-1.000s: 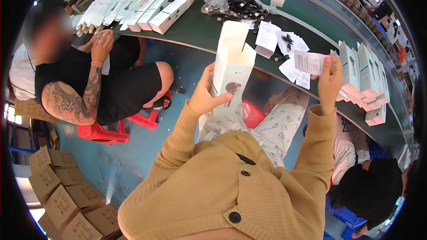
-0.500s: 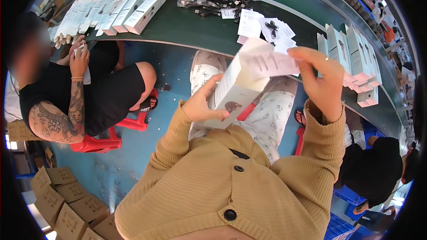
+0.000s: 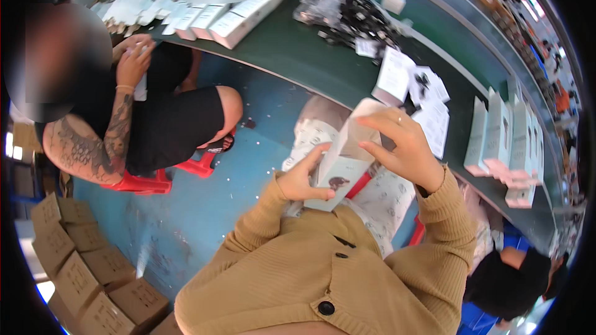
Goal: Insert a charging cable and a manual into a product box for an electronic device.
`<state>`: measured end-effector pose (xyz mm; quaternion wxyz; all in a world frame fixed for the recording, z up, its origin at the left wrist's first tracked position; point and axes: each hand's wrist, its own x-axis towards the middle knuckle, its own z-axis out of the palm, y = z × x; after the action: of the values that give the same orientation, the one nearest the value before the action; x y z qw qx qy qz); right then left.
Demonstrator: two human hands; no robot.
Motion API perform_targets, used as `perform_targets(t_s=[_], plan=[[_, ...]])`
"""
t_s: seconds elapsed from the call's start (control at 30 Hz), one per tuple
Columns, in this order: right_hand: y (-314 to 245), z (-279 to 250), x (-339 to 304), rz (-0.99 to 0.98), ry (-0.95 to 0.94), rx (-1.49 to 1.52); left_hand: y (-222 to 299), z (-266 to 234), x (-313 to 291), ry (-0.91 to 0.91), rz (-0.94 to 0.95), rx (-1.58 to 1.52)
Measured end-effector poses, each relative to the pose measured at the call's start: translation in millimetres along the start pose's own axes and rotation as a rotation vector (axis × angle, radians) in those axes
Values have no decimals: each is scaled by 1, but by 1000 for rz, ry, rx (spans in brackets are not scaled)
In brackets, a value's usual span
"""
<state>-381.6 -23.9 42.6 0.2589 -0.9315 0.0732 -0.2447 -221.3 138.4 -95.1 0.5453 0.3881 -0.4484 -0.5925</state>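
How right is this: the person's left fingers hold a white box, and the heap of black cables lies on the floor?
Not quite: the head view shows the heap of black cables on the green table instead. The left fingers do hold a white box.

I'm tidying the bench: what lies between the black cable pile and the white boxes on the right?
White papers, with a small black cable on them, as the head view shows.

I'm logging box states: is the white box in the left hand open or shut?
Open: the white box has its top flap raised, not folded over, beside the right hand. Whether anything lies inside, I cannot tell.
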Motion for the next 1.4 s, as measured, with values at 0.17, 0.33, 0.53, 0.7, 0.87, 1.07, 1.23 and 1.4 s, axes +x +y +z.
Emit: perform_targets(t_s=[0.17,0.33,0.53,0.7,0.87,1.07,1.23,1.4], plan=[[51,2,73,182,223,-199,-20,-21,-13,137,39,-31],[155,50,118,286,-217,-816,-5,-16,-28,158,182,-5],[185,61,119,259,-220,-743,-18,-14,-30,220,182,-30],[162,29,119,328,-35,-718,-33,-33,-10,266,162,14],[109,-13,100,228,264,-188,-18,-34,16,192,178,27],[-30,-106,-6,82,-46,-488,2,5,71,-19,159,214],[-39,-102,-48,110,-192,-605,-2,51,103,-203,132,143],[-24,-113,-106,168,212,-494,-12,78,114,-353,-72,-122]])
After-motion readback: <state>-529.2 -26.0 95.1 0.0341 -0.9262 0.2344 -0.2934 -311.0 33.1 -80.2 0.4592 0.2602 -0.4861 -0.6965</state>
